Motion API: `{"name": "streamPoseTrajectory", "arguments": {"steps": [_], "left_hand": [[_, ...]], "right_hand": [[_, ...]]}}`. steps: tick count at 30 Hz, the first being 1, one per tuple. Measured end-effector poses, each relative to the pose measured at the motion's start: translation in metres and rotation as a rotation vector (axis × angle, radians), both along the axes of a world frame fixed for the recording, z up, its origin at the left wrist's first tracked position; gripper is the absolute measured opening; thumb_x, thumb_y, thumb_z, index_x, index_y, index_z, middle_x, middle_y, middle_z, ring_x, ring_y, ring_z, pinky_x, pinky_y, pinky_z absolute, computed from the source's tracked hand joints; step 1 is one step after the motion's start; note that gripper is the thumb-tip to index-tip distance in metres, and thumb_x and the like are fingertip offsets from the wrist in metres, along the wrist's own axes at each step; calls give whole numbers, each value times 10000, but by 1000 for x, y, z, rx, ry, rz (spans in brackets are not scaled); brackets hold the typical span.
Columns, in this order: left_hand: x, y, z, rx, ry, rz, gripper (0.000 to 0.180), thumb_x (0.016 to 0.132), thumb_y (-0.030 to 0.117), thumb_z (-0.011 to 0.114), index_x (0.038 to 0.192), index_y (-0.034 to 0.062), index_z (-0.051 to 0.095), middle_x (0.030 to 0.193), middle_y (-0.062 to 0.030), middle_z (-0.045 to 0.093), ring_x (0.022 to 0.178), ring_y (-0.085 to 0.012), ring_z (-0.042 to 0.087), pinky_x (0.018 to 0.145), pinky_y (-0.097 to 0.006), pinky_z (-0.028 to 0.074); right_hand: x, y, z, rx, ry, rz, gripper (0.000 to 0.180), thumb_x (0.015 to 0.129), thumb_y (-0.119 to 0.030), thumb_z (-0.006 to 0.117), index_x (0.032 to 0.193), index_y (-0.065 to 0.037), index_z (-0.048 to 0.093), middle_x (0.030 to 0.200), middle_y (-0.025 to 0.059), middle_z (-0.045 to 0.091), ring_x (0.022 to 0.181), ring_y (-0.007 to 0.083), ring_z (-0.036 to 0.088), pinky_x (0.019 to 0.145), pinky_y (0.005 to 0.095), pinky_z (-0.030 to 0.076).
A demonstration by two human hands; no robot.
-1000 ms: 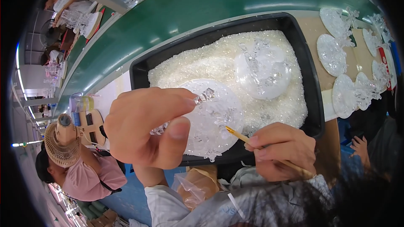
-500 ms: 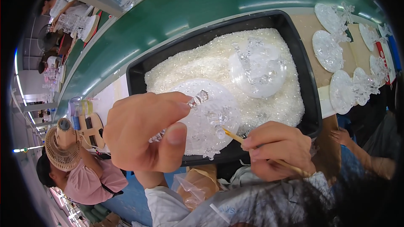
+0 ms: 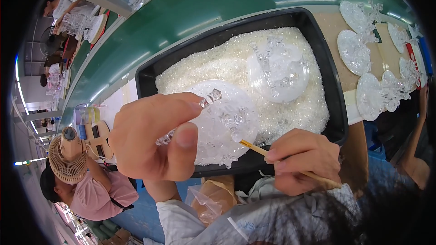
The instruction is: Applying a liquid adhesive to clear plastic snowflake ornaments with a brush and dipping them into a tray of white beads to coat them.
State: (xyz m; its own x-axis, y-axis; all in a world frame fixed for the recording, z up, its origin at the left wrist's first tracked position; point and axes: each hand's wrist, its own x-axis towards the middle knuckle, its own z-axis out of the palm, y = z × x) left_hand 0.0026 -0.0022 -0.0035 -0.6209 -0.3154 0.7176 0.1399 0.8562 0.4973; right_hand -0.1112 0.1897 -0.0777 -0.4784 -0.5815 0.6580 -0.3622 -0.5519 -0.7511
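Between the thumb and forefinger of my left hand (image 3: pixel 156 138) is a clear faceted stem (image 3: pixel 211 97), with more of the clear piece showing below the fingers. Beneath it, a round white disc (image 3: pixel 211 147) carries clear crystal-like ornaments (image 3: pixel 229 118); how the stem joins the disc is hidden. My right hand (image 3: pixel 306 161) is closed round a thin brush (image 3: pixel 254 147) with a pale wooden handle. Its tip meets a small clear knob near the disc's right side. A second white disc (image 3: pixel 272 90) with clear ornaments rests on sparkling clear granules (image 3: pixel 204 66).
A black tray (image 3: pixel 336 104) holds the granules on a green table (image 3: pixel 218 0). Several decorated discs (image 3: pixel 354 52) stand on brown board at the right. A tan fan (image 3: pixel 68 154) is at the left, beside a person in pink (image 3: pixel 102 188). Another person's arm (image 3: pixel 415 149) shows at the right.
My left hand and the stem shift slightly left and up. The brush tip moves a little left across the small clear knob. At the right, the other person's arm has moved.
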Motion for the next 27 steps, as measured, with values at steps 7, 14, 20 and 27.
{"name": "streamPoseTrajectory", "arguments": {"steps": [7, 14, 20, 27], "left_hand": [[-3, 1, -1, 20, 32, 19, 126, 822, 77, 650, 808, -43, 684, 701, -117, 699, 597, -231, 689, 556, -287, 530], [-4, 1, 0, 1, 21, -6, 128, 832, 70, 645, 817, -52, 682, 710, -127, 697, 603, -242, 692, 583, -291, 545], [0, -1, 1, -12, -9, 3, 135, 847, 84, 654, 831, -47, 682, 724, -119, 700, 626, -241, 700, 607, -287, 543], [2, -2, -2, 15, 30, -13, 147, 860, 102, 657, 840, -42, 682, 736, -120, 706, 624, -232, 694, 602, -285, 534]], "right_hand": [[-1, -1, 2, -9, 3, -19, 201, 689, 85, 729, 875, 45, 665, 895, 195, 684, 690, 272, 687, 617, 319, 576], [-3, 2, 5, 6, 22, 9, 184, 697, 96, 730, 858, 44, 657, 889, 195, 683, 691, 275, 687, 616, 326, 578], [-4, -2, 0, -44, 51, 8, 228, 655, 94, 731, 860, 43, 646, 872, 208, 684, 666, 289, 689, 583, 341, 580], [-7, 4, 2, 3, 56, 113, 314, 627, 85, 782, 895, 18, 632, 926, 215, 687, 704, 309, 703, 594, 363, 587]]}}
